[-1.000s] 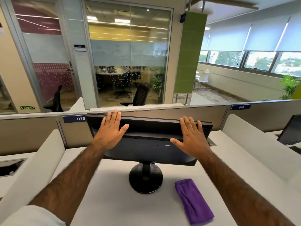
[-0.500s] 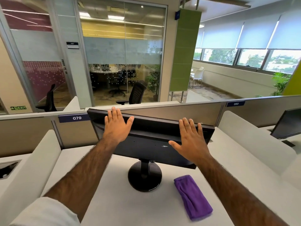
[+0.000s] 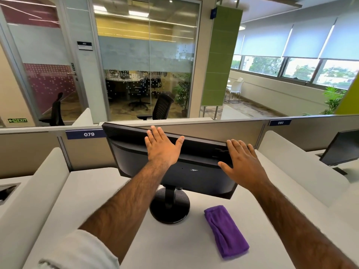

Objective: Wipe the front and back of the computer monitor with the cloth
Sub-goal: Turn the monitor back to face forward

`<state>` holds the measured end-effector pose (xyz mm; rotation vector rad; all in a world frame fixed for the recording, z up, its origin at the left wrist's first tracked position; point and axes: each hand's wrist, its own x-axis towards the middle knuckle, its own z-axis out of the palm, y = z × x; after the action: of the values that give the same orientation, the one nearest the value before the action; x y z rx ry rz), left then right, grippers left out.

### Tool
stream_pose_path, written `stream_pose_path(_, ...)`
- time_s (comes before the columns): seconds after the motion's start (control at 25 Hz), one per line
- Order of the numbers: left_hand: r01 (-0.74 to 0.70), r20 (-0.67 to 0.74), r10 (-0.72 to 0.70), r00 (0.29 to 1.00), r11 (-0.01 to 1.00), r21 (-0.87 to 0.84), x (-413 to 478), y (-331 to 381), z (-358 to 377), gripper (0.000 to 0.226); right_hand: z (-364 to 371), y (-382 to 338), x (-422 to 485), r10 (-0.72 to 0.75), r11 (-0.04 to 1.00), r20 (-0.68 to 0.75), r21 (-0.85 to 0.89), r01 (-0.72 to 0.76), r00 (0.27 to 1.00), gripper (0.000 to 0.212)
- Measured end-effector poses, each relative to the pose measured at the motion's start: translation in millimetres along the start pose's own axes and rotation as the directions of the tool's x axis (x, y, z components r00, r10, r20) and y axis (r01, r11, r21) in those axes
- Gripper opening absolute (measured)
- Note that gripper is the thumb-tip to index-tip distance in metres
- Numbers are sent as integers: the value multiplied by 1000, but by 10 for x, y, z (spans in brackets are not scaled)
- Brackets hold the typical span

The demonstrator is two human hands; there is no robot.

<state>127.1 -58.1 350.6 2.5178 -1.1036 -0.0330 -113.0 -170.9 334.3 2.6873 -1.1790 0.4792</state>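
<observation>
A black computer monitor (image 3: 132,158) stands on a round base (image 3: 169,208) on the white desk, its back side facing me and turned at an angle. My left hand (image 3: 161,148) lies flat with spread fingers on the upper middle of the monitor's back. My right hand (image 3: 240,162) lies flat near the monitor's right end, fingers reaching its top edge. A folded purple cloth (image 3: 225,230) rests on the desk to the right of the base, held by neither hand. The screen side is hidden.
The white desk (image 3: 93,191) has low white side dividers and a beige partition (image 3: 213,131) labelled 079 behind the monitor. A second black monitor (image 3: 342,148) stands on the neighbouring desk at the right. Glass-walled rooms with office chairs lie beyond.
The monitor has swivelled on its base, its right end coming nearer to me. My left hand has shifted right towards the middle of the back; my right hand stays at the right end.
</observation>
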Motion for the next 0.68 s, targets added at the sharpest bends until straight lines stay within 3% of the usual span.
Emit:
stream_pose_path(0.28, 30, -30, -30, 999, 999, 13, 91, -11, 58, 102, -59, -92, -257, -55, 998, 20, -15, 56, 998, 96)
stream_pose_path(0.68, -35, 72, 37, 997, 999, -23, 349, -161, 19, 95, -227, -361, -590, -124, 991, 40, 54, 122, 991, 103)
